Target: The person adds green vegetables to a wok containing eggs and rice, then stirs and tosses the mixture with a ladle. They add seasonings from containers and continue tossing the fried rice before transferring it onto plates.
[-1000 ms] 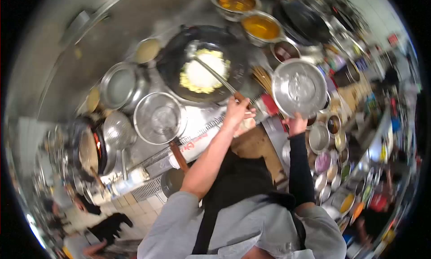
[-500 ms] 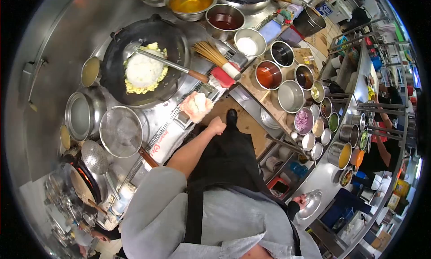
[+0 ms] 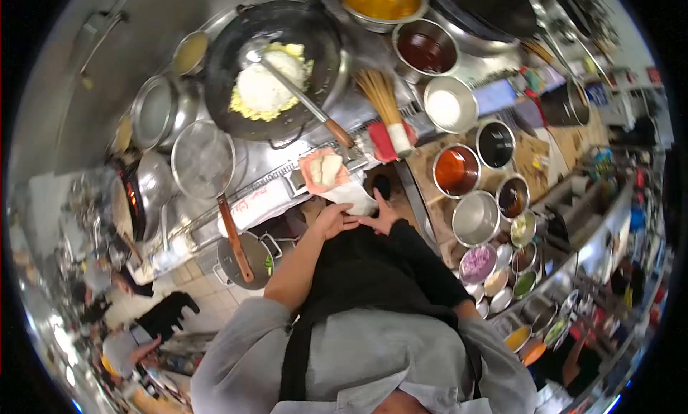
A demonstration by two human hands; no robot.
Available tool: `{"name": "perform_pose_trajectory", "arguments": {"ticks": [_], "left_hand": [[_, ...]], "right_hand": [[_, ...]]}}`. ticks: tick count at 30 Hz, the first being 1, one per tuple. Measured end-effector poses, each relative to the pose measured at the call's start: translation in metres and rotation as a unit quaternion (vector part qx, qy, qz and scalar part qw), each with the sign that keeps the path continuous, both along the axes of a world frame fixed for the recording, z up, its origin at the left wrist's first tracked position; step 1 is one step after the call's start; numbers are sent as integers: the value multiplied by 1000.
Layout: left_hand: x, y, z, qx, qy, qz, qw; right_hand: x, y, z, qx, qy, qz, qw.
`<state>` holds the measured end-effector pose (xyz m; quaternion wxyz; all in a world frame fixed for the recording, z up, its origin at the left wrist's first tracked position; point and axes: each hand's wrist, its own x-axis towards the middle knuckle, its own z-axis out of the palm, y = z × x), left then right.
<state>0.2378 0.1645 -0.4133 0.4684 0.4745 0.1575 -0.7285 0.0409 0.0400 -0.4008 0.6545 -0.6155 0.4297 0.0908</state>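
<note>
Both hands meet low in front of the black apron (image 3: 358, 263), at a limp white cloth (image 3: 355, 197) that reaches from the front edge of the steel surface (image 3: 251, 163). The left hand (image 3: 335, 222) has its fingers slightly curled against the cloth's lower part; the right hand (image 3: 385, 217) is at its right edge, thumb and forefinger spread apart. Whether either hand truly grips the fabric I cannot tell. Just beyond, a crumpled salmon-pink cloth (image 3: 311, 170) lies near a wooden-handled metal ladle (image 3: 301, 98), which leans inside a round black wok (image 3: 222, 77) with white rice (image 3: 264, 86) and yellow egg (image 3: 251, 113).

To handle the cloth well, I would take a firm hold with both hands, gather the loose corners so nothing trails towards the wok, and keep clear of the ladle's overhanging handle. Thick, even folds would likely shield the fingers better than one thin layer.
</note>
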Motion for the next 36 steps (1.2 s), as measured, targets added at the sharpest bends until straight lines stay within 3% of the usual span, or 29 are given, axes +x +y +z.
{"name": "perform_pose_trajectory", "arguments": {"ticks": [1, 2, 3, 4, 5, 6, 7, 8, 9, 10, 11, 13, 15, 16, 17, 18, 19, 21, 22, 25, 27, 29, 30, 31, 32, 33, 34, 35, 36], "left_hand": [[7, -2, 19, 32, -94, -108, 989], [15, -5, 39, 68, -181, -214, 958], [23, -3, 51, 106, -261, -313, 907], [19, 16, 41, 4, -623, -382, 683], [22, 2, 81, 18, -637, -337, 693], [28, -24, 123, 39, -654, -286, 700], [33, -33, 113, 60, -688, -315, 651], [40, -51, 139, 112, -666, -346, 651], [46, -59, 129, 131, -692, -307, 640], [53, -74, 96, 162, -676, -346, 630], [60, -83, 115, 172, -699, -335, 608], [81, -94, 132, 108, -670, -423, 601], [76, -94, 88, 113, -710, -410, 562], [80, -92, 97, 75, -688, -428, 582], [90, -90, 116, 39, -666, -445, 597], [93, -84, 127, 0, -642, -462, 612], [88, -78, 123, 10, -665, -388, 638], [77, -63, 113, 32, -699, -236, 674], [79, -47, 129, 32, -686, -170, 707], [104, 5, 162, 134, -691, -99, 704], [132, 33, 154, 211, -684, -92, 692], [150, 57, 86, 265, -698, -98, 658], [155, 62, 57, 283, -703, -99, 645], [154, 72, 79, 260, -693, -93, 666], [153, 82, 100, 231, -681, -93, 689], [162, 81, 49, 213, -761, -111, 602], [165, 81, 37, 219, -720, -127, 646], [165, 79, 27, 201, -708, -130, 665], [160, 83, 42, 182, -714, -103, 668]], "right_hand": [[22, -8, -19, 75, -49, 15, 996], [43, -16, -45, 145, -15, 88, 985], [60, -17, -36, 115, 32, 80, 990], [70, -12, -43, -72, 39, 182, 980], [74, -3, -52, -258, 31, 279, 924], [72, -2, -45, -241, -25, 284, 928], [69, -9, -40, -152, 4, 317, 936], [56, -3, -94, -166, -43, 304, 937], [44, 3, -118, -140, -71, 276, 948], [35, 0, -114, -178, -60, 288, 939], [29, -12, -97, -179, -50, 303, 934], [16, -61, -44, -134, -28, 290, 947], [20, -117, 14, -106, -16, 188, 976], [31, -150, 16, 94, -88, -93, 987], [57, -157, 33, -95, -125, -109, 982], [79, -171, 42, -72, -221, -124, 965], [110, -174, 59, 3, -188, -148, 971], [166, -151, 112, 122, -144, -154, 970], [178, -148, 107, 94, -151, -108, 978], [215, -136, 102, 41, -154, 34, 987], [237, -127, 115, 50, -130, 130, 982], [252, -131, 66, -44, -117, 144, 982], [254, -125, 71, -88, -123, 94, 984], [256, -118, 78, -133, -125, 42, 982], [263, -133, 60, -197, -165, 55, 965], [259, -160, 43, -268, -195, 53, 942], [247, -115, 157, -101, -127, -7, 987], [232, -118, 179, -62, -142, -19, 988], [215, -116, 190, -123, -183, -39, 975]]}}
